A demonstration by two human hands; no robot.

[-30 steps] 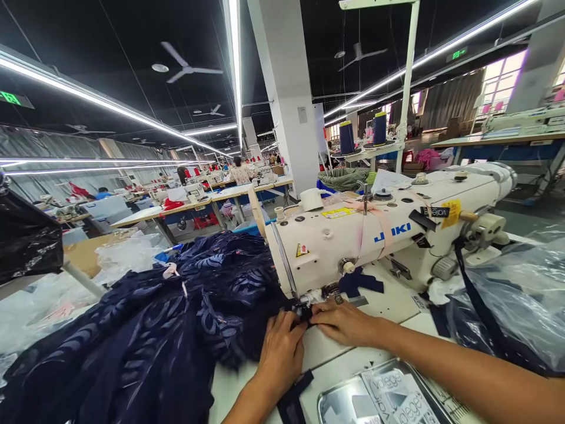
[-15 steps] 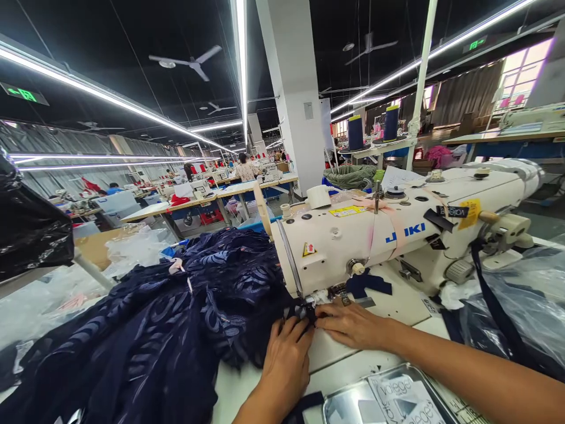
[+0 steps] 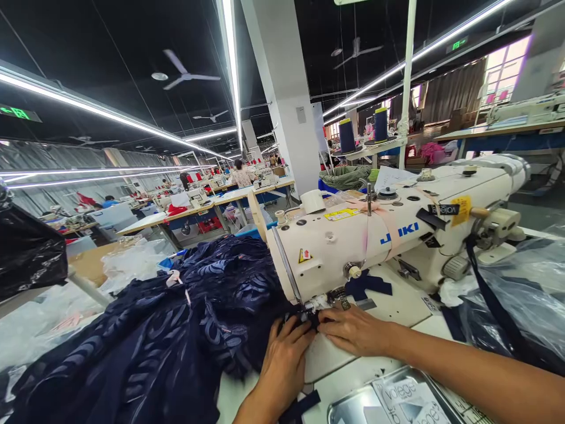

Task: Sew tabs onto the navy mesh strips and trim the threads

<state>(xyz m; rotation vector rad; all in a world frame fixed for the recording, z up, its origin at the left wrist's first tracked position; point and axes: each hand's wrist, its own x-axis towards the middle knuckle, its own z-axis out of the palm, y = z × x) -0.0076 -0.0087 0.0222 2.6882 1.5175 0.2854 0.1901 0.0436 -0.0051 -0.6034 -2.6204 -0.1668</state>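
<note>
A white sewing machine [image 3: 326,256] spans the middle of the view, with its needle end at the left. Dark navy fabric with a leaf-like pattern [image 3: 176,330] is heaped to the left and runs in under the needle area. My left hand [image 3: 286,356] lies on this fabric just in front of the needle, its fingers bent and pressing down on it. Close beside it, my right hand [image 3: 353,330] grips the fabric's edge at the presser foot, fingers together. The fingertips and the exact stitching point are partly hidden.
A metal tray [image 3: 344,406] with printed labels sits at the front edge. Navy scraps [image 3: 368,284] lie on the machine bed. Clear plastic bags [image 3: 529,282] rest at the right, and a black bag [image 3: 33,241] hangs at the left. Navy thread cones [image 3: 346,136] stand behind.
The camera view has tilted and shifted slightly, moving the scene a little to the left. Both hands stay on the fabric by the needle, almost unmoved.
</note>
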